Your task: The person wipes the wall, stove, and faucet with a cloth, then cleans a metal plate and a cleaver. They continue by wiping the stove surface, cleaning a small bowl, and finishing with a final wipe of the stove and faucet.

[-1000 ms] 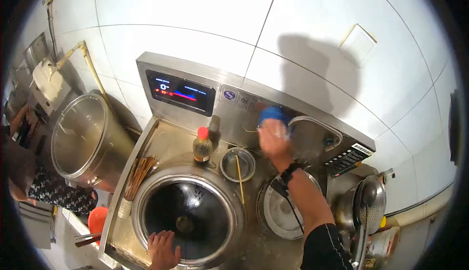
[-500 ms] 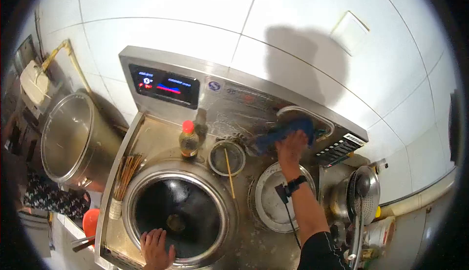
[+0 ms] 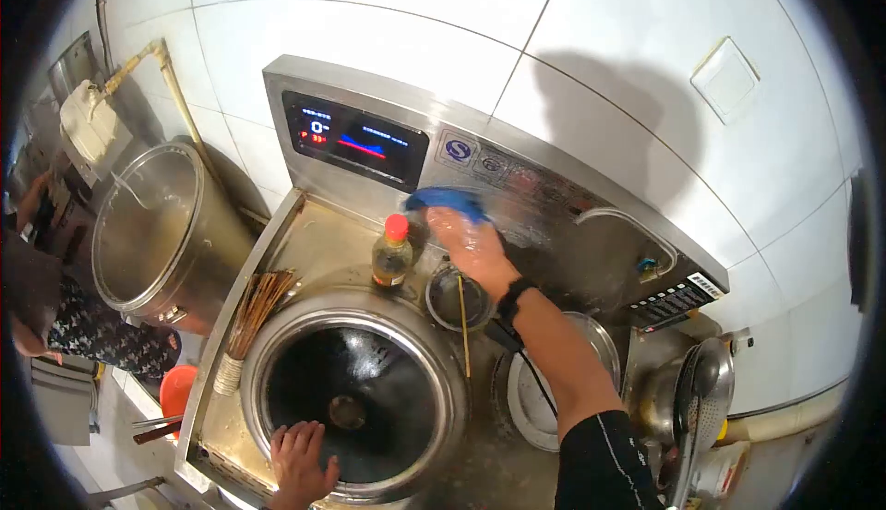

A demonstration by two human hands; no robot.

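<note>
Up high: right hand [image 3: 471,244] gripped a blue cloth [image 3: 447,199] against the steel back panel [image 3: 554,224].
Down low: left hand [image 3: 300,459] lay open on the wok rim [image 3: 450,399].

Wok [image 3: 355,399]: dark and round, sunk into a steel cooker.
Left hand [image 3: 300,459]: flat, fingers spread, on the wok's near rim.
Right hand [image 3: 466,242]: beyond the wok, holding a blue cloth [image 3: 446,199] against the steel panel [image 3: 554,224].
Bottle [image 3: 391,253]: red-capped, upright, just behind the wok.
Bowl [image 3: 459,298]: behind the wok, to its right.
Brush [image 3: 249,321]: bamboo, lying left of the wok.
Pot [image 3: 152,228]: large, steel, further left of the wok.
</note>
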